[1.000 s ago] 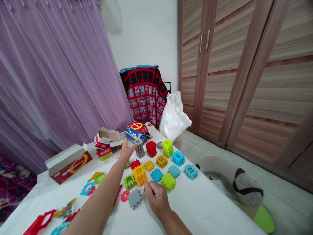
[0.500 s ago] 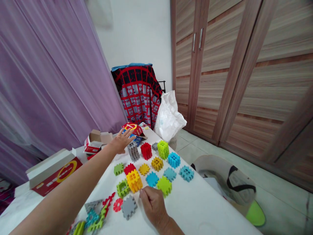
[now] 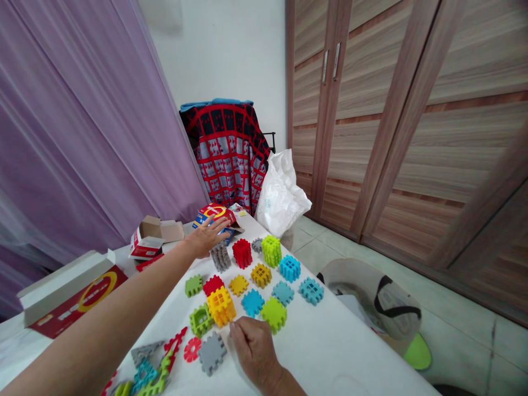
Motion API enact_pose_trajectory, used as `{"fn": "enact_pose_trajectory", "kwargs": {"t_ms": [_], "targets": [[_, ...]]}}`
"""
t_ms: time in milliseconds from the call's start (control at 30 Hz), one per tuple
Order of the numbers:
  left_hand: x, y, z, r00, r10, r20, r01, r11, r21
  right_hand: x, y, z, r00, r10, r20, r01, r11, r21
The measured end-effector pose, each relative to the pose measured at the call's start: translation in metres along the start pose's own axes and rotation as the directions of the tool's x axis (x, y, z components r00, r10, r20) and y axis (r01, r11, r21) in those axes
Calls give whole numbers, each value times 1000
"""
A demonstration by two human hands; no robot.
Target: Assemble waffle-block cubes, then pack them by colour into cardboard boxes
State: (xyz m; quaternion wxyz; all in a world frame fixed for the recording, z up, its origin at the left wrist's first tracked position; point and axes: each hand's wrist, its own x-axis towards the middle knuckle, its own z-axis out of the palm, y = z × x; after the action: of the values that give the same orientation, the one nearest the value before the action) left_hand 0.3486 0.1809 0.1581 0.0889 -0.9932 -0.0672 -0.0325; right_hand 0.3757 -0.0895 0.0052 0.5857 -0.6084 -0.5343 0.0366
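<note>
My left hand [image 3: 207, 238] reaches far across the white table, fingers spread. It is above or just beside a stack of grey interlocking tiles [image 3: 220, 257], close to a red and blue box [image 3: 218, 212]; whether it touches either I cannot tell. My right hand [image 3: 254, 351] rests closed at the near side, its curled fingers hiding anything inside. Beside it are a yellow tile stack [image 3: 221, 306], a grey square tile [image 3: 212, 353] and a lime tile [image 3: 274, 314]. Further back stand a red stack [image 3: 242, 253], a lime stack [image 3: 271, 251] and a blue stack [image 3: 290, 268].
Loose mixed pieces [image 3: 150, 368] lie at the near left. Opened cardboard boxes [image 3: 82, 308] stand along the left side. A white plastic bag [image 3: 280, 198] is at the far end. A fabric basket [image 3: 396, 313] sits on the floor at the right, near the wardrobe [image 3: 371, 137].
The view has shifted a little, so the scene sits further left. My left hand has edged slightly forward and right, fingers still spread. My right hand stays closed on the table.
</note>
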Motion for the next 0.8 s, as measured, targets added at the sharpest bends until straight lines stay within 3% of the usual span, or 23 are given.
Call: {"fn": "enact_pose_trajectory", "kwargs": {"t_ms": [100, 533, 800], "targets": [[1, 1, 1, 1000, -5, -21, 4, 998, -60, 1, -1, -2, 1000, -11, -4, 11, 1000, -8], [-2, -1, 5, 1000, 25, 0, -25, 999, 24, -1, 2, 1, 1000, 3, 9, -3, 1000, 10], [5, 7, 0, 999, -14, 48, 17, 998, -61, 1, 1, -2, 1000, 9, 23, -9, 1000, 7]]}}
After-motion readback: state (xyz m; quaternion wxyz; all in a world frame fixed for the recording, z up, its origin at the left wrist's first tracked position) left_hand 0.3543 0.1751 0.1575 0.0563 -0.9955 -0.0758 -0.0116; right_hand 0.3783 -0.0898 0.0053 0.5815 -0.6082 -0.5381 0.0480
